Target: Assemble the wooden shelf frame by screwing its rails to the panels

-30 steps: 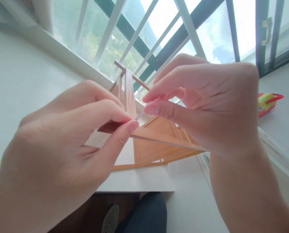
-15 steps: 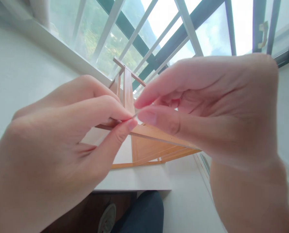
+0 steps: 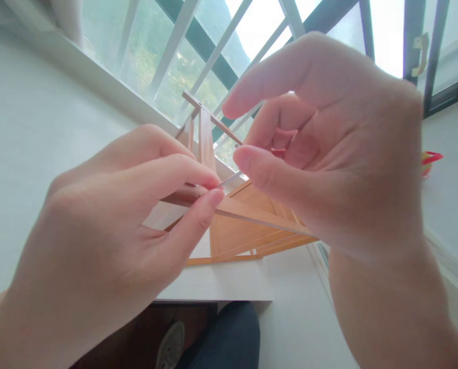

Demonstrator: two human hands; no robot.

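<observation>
My left hand pinches a thin, straight metal rod between thumb and index finger. The rod slants up to the right; its exact kind is too small to make out. Just beyond its free end hovers my right hand, with thumb and index finger spread apart and the other fingers curled. Whether the rod's tip touches the right thumb, I cannot tell. Below and behind both hands is a wooden frame of brown bars and panels, partly covered by my left fingers. A bar of it passes right behind the left fingertips.
The frame stands on a white surface whose front edge is close to my leg. Barred windows rise behind, meeting a white wall on the left. A red object shows past my right hand.
My right hand has opened and lifted, its thumb and index finger moving off the rod, so more of the rod shows. My left hand has shifted slightly right, still pinching it.
</observation>
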